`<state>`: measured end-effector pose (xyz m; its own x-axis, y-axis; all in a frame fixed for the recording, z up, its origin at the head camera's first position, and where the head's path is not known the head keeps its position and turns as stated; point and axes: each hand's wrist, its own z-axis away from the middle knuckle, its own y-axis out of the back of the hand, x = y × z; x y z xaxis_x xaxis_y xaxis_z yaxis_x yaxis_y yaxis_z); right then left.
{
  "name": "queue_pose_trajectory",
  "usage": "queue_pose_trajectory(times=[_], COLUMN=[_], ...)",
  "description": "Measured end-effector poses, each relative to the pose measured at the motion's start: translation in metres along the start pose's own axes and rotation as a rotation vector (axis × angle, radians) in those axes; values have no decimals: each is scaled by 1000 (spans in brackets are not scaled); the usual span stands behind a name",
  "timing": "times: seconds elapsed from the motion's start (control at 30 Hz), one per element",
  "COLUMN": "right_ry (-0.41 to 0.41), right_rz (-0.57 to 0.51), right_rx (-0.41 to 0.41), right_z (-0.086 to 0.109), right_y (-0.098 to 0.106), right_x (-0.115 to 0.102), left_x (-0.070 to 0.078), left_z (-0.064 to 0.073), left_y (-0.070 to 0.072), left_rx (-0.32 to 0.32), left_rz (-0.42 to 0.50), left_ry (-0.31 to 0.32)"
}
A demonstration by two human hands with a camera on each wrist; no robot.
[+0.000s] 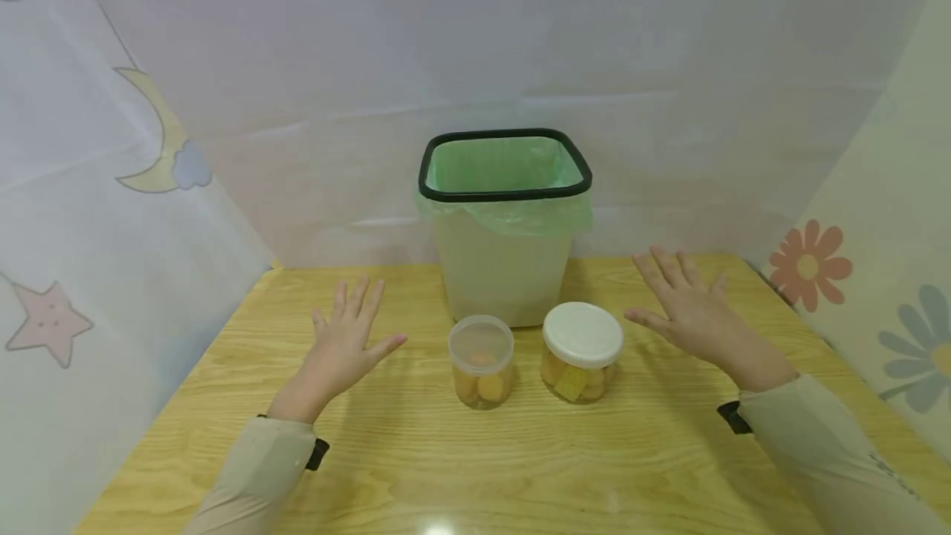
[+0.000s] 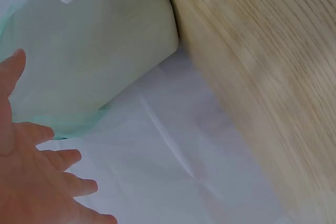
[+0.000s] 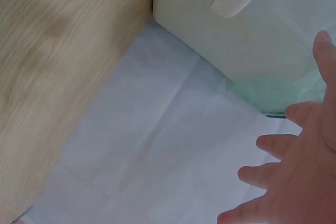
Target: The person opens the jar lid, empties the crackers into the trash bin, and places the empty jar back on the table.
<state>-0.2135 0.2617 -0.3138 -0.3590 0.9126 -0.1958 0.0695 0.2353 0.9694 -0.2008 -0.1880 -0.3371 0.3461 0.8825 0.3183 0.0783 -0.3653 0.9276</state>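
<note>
Head view: left hand point(image 1: 340, 353) and right hand point(image 1: 694, 316) held out on either side of two containers on a wooden table point(image 1: 475, 469); neither holds anything.
Left hand: fingers straight and spread apart, thumb pointing out toward the clear tub point(image 1: 481, 363).
Right hand: same pose mirrored—fingers straight, apart, thumb toward the white-lidded jar point(image 1: 582, 349).
Clear tub: upright, long axis vertical, yellow-orange pieces point(image 1: 490, 387) inside; lies to the right of the left thumb and slightly nearer the person, so left hand is the closer one.
White-lidded jar: upright, squat, similar pieces visible through its side; lies just left of the right thumb, slightly nearer the person—right hand closer. Thumb looks apart from the lid, though hand height is hard to judge from this angle.
Gap: tub and jar stand side by side, not touching, both between the hands.
Bin point(image 1: 505, 271): upright behind both containers, green liner point(image 1: 513, 218) folded over the black rim point(image 1: 505, 196) (wrist views catch mostly its wall, with only bits of the containers at the top edge).
</note>
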Motion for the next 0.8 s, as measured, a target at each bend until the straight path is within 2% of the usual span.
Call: queue_pose_trajectory(times=[0.43, 0.8], right_ry=[42, 64], right_rz=[-23, -85], right_rx=[51, 69], right_z=[3, 4], right_y=[-1, -6], right_x=[-13, -23], left_x=[1, -1], left_z=[4, 9], left_y=[-8, -18], left_rx=[-7, -22], left_rz=[98, 236], left_ry=[-33, -38])
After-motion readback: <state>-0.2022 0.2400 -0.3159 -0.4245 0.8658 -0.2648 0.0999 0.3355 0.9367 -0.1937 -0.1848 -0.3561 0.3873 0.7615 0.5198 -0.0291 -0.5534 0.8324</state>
